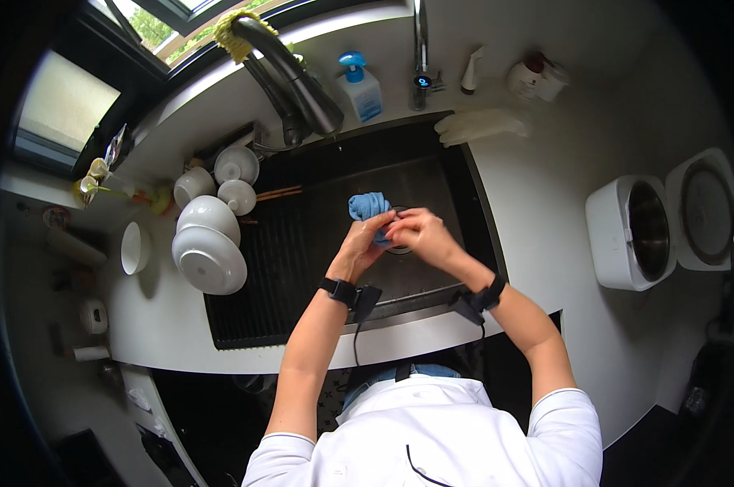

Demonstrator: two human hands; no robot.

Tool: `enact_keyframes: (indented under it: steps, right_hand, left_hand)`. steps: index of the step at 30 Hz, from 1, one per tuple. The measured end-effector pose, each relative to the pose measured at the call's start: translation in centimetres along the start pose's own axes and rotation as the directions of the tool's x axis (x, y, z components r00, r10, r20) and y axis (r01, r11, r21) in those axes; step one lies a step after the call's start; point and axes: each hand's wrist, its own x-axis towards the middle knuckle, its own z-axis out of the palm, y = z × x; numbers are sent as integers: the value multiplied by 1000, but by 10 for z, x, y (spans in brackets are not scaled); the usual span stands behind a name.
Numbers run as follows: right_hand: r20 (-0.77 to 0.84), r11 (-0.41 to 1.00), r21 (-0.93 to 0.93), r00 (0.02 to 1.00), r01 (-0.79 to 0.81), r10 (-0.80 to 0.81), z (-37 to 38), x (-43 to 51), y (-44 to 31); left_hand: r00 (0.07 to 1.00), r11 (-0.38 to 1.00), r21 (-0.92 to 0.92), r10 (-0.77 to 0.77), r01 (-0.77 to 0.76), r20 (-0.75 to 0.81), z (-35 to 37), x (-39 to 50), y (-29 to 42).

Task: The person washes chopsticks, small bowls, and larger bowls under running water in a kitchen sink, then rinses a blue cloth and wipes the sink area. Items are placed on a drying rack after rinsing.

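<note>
A bunched blue cloth (368,206) is held over the dark sink basin (403,176). My left hand (362,243) is closed round the cloth, its thumb pointing to the right. Close against it, my right hand (423,236) has its fingertips brought together at the left thumb and the cloth's right side. A small thing may be between the right fingertips, but it is too blurred to tell. The drain (401,248) shows partly beneath the hands. Above the basin's back edge hangs the dark faucet (318,109), with a drop under its spout.
White bowls (211,262) and chopsticks (280,193) lie at the sink's left side. Behind it stand a soap pump bottle (364,94), a slim tap (420,91) and a tube (471,73). A pale glove (479,125) lies at the back right corner. An open rice cooker (613,234) is at right.
</note>
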Motion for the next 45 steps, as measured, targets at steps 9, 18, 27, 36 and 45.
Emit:
enact_keyframes:
  steps: [9, 18, 27, 36, 45]
  right_hand:
    - [888, 415, 459, 390, -786, -245, -29, 20, 41]
    - [906, 514, 379, 422, -769, -37, 4, 11, 22]
    - [418, 985, -175, 905, -8, 82, 18, 15, 29]
    - [504, 557, -649, 841, 519, -196, -1, 28, 26]
    - [563, 248, -552, 575, 796, -594, -8, 45, 15]
  left_hand:
    - [348, -673, 456, 301, -582, 888, 12, -39, 18]
    - [408, -791, 377, 178, -482, 895, 11, -41, 13]
    - [708, -802, 579, 323, -148, 628, 4, -15, -12]
    - [870, -446, 892, 408, -73, 276, 4, -14, -30]
    - [992, 522, 850, 127, -69, 2, 25, -37, -24]
